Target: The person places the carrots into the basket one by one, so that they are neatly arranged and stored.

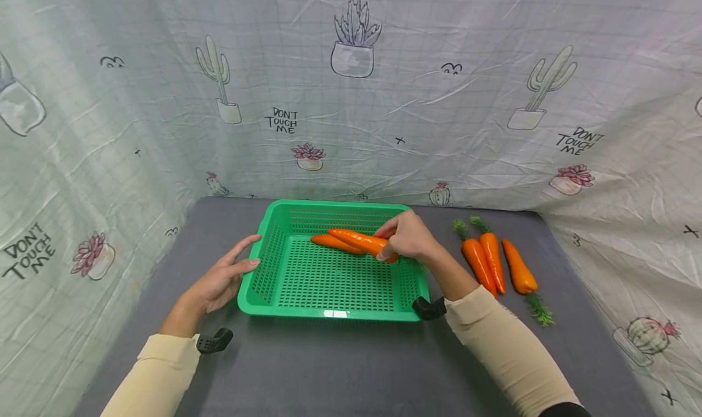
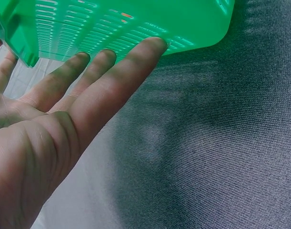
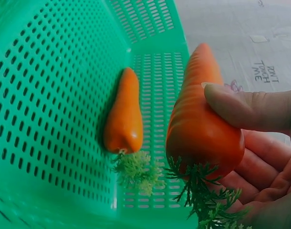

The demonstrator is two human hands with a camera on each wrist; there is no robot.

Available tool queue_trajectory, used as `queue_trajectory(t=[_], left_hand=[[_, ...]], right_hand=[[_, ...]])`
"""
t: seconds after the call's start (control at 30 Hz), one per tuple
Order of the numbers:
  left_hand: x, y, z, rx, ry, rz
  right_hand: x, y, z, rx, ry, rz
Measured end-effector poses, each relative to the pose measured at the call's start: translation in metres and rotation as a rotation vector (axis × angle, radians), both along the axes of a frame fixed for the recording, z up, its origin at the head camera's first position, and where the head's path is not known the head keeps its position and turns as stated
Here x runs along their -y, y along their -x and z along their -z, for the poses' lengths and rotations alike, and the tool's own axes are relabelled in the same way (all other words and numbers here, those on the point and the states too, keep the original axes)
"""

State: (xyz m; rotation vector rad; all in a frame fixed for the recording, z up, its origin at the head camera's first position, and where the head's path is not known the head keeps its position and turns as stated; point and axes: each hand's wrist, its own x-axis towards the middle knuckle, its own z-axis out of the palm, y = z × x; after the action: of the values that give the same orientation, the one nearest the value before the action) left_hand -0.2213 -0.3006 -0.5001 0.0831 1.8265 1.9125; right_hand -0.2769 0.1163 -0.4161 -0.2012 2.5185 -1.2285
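A green plastic basket (image 1: 290, 313) with slotted walls stands on the grey table. My right hand (image 1: 412, 235) grips an orange carrot (image 3: 197, 119) near its thick end, thumb on one side and fingers behind. Its green leafy top hangs down in the right wrist view, and its tip points left in the head view. Below it, another carrot (image 3: 126, 114) with a leafy top lies on the basket floor by the far wall. On the basket's left side my left hand (image 1: 220, 280) touches the rim and outer wall with its fingers fairly straight.
Right of the basket, three more carrots lie on the table: a left one (image 1: 478, 266), a middle one (image 1: 492, 263) and a right one (image 1: 518, 267) with its leaves toward me. A printed cloth (image 1: 384, 118) hangs behind and along both sides.
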Motion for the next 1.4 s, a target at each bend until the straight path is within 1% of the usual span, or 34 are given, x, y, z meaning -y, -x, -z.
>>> queue_trajectory(t=[0.17, 0.33, 0.43, 0.67, 0.9, 1.13, 1.4], left_hand=[[0.0, 0.0, 0.001, 0.0, -0.014, 0.0], [0.0, 0.0, 0.001, 0.007, -0.021, -0.003], [-0.001, 0.001, 0.001, 0.014, -0.025, -0.01], [0.0, 0.0, 0.001, 0.012, -0.03, 0.001], [0.0, 0.0, 0.001, 0.01, -0.034, 0.0], [0.001, 0.0, 0.002, 0.015, -0.046, 0.002], [0.001, 0.001, 0.003, 0.009, -0.039, -0.005]], right_hand=[[0.003, 0.0, 0.002, -0.017, 0.01, -0.013], [0.007, 0.001, 0.004, -0.016, 0.021, -0.019], [0.009, 0.002, 0.005, -0.011, 0.014, -0.025], [0.014, 0.003, 0.005, 0.017, 0.009, -0.013], [0.019, 0.006, 0.008, 0.004, -0.009, -0.011], [0.024, 0.008, 0.01, 0.015, -0.008, 0.001], [0.03, 0.014, 0.015, 0.003, -0.022, -0.021]])
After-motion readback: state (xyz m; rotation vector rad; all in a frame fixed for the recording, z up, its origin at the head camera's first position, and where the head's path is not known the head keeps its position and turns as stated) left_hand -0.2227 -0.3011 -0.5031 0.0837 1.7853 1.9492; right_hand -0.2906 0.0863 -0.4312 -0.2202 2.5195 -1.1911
